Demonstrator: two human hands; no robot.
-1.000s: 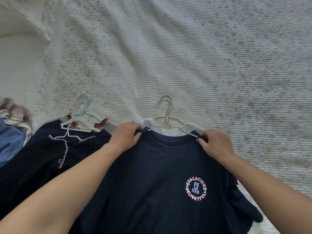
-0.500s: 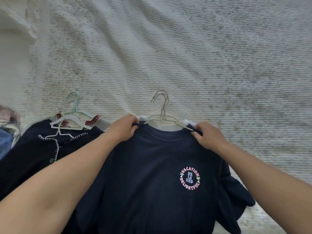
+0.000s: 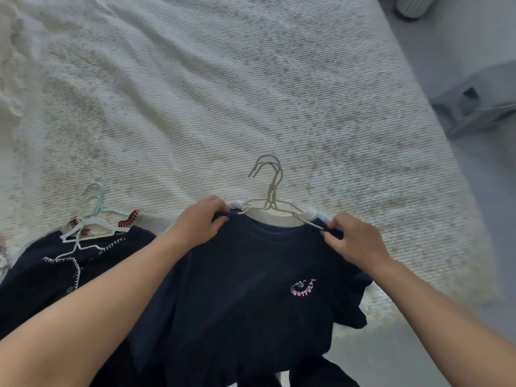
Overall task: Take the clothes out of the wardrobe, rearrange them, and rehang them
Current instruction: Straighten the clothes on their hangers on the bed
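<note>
A navy T-shirt [image 3: 245,280] with a small pink round logo lies on the white bedspread [image 3: 223,93], stacked over a white garment [image 3: 275,219] on beige wire hangers [image 3: 269,185]. My left hand [image 3: 199,223] pinches the shirt's left shoulder and my right hand [image 3: 356,241] pinches its right shoulder. To the left lies a navy cardigan [image 3: 50,269] with white stitched edging, on white and mint hangers [image 3: 92,219].
The bed's right edge [image 3: 435,141] runs diagonally, with grey floor [image 3: 480,51] beyond it. A grey piece of furniture [image 3: 474,104] stands on the floor at the right. Rumpled white bedding [image 3: 11,65] lies at the far left.
The view has swung to the right, so the bed edge and floor now show. The shirt's lower part has bunched and the logo is partly folded under. Both hands keep their hold.
</note>
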